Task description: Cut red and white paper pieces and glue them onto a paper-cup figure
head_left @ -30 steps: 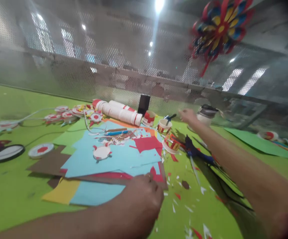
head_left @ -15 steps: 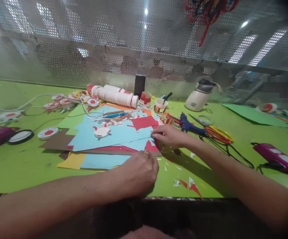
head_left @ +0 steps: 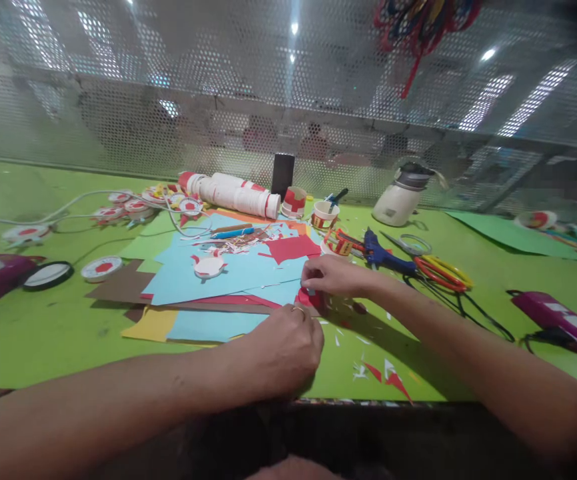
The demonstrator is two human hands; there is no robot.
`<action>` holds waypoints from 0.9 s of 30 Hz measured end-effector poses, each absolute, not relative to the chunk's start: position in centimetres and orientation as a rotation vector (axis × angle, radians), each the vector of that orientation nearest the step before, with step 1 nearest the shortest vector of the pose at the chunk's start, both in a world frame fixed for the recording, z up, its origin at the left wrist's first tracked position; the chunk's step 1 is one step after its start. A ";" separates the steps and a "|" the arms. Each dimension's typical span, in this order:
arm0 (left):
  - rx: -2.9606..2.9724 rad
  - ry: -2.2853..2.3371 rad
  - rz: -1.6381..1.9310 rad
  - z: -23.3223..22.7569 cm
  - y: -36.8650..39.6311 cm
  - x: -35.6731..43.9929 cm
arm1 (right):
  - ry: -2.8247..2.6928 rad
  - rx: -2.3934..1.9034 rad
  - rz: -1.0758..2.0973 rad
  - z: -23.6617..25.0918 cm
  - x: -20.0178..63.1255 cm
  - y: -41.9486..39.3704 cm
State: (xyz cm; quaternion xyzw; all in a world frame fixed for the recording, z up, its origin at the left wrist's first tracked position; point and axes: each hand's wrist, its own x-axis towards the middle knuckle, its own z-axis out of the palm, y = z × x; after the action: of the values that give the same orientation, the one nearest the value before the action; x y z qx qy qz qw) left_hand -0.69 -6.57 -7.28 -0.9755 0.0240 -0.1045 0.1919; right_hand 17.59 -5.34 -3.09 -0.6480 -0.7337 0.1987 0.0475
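My left hand, with a ring on one finger, is closed in a loose fist by the table's front edge. Its fingertips are turned away, so anything inside is hidden. Beyond it my right hand is closed in a pinch above the right edge of the paper stack, close to a red scrap; whatever it pinches is too small to make out. The stack has a light blue sheet on top. On that sheet lie a white disc with red tabs, a red paper piece and a blue pen.
A blue glue gun, scissors and orange-handled pliers lie to the right. Paper cups, a stacked cup roll and a white jug stand behind. Red and white scraps lie near the front edge.
My right hand has come slightly down and toward me, fingers still pinched. My left hand keeps its closed shape. The whole view has shifted slightly.
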 end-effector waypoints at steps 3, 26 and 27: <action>-2.736 0.053 -0.287 -7.1 -6.7 -0.7 | -2.189 -1.964 0.677 -3.1 17.7 -5.5; -4.118 -1.641 -0.959 -3.7 -3.4 1.5 | -1.631 -1.322 1.072 -1.5 19.9 -8.9; -4.102 -1.681 -1.007 -3.5 -3.7 1.6 | -1.632 -1.304 1.079 -1.4 19.8 -9.0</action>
State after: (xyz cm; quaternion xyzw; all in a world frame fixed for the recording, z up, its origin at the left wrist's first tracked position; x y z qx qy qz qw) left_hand 1.59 -3.66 -3.53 -0.6888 -0.2823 -0.1691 -0.6459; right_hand 19.85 -9.01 -1.40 -0.5117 -0.6407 0.4236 0.3850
